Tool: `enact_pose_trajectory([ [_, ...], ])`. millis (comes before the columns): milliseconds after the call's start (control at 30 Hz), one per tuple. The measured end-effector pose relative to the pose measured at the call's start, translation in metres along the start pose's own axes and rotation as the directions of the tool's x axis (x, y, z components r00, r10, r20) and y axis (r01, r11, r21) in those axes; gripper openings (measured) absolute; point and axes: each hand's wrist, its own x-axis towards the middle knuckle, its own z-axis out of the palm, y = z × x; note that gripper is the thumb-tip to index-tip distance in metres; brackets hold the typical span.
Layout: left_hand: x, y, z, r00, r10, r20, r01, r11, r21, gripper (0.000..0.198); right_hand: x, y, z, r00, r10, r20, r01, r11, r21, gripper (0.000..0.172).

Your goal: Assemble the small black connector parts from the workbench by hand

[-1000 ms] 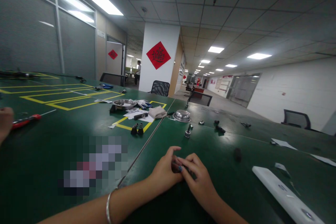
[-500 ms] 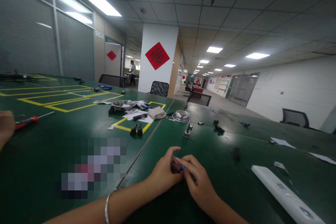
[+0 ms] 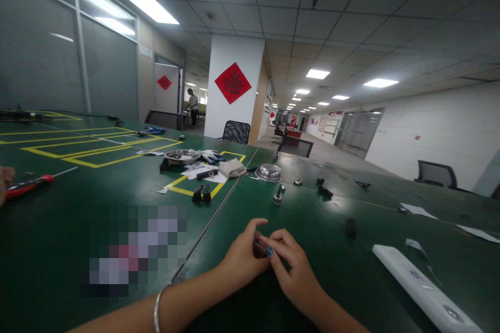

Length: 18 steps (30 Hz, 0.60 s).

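My left hand (image 3: 242,256) and my right hand (image 3: 291,266) meet low in the middle of the green table (image 3: 70,229). Both pinch a small dark part (image 3: 262,248) between their fingertips; most of it is hidden by the fingers. A silver bangle (image 3: 157,308) circles my left wrist. A small black cylinder (image 3: 350,227) lies to the right of my hands, and a small metal fitting (image 3: 278,196) stands beyond them.
A white flat bar (image 3: 424,287) lies at the right. Two black pieces (image 3: 202,194), papers, a cloth and metal bowls (image 3: 269,172) sit mid-table inside yellow tape lines. Red-handled pliers (image 3: 25,186) and another person's hand (image 3: 4,179) are at the left edge. Office chairs stand behind the table.
My hands stay together on the small part, with only slight finger shifts. The view has drifted a little, and the other person's hand at the left edge has slid further out of view.
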Motion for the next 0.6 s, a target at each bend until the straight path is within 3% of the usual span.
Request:
enact_pose_trajectory([
  [167,-0.0006,0.0014,-0.0004,1.000,0.010,-0.007,-0.010,1.000,-0.001,0.063,-0.0007,0.0016,0.0018,0.999,-0.035,-0.016,0.035,0.999,0.005,0.042],
  [400,-0.0008,0.0037,-0.0013,1.000,-0.002,0.001,0.002,0.999,0.037,0.063,-0.0003,0.0024,0.0025,0.998,0.031,-0.049,-0.034,0.998,-0.046,0.030],
  [600,-0.0005,0.0024,-0.0008,1.000,0.006,0.004,-0.006,1.000,0.021,0.063,0.0004,-0.0010,0.0014,1.000,-0.009,-0.024,0.009,1.000,-0.011,0.038],
])
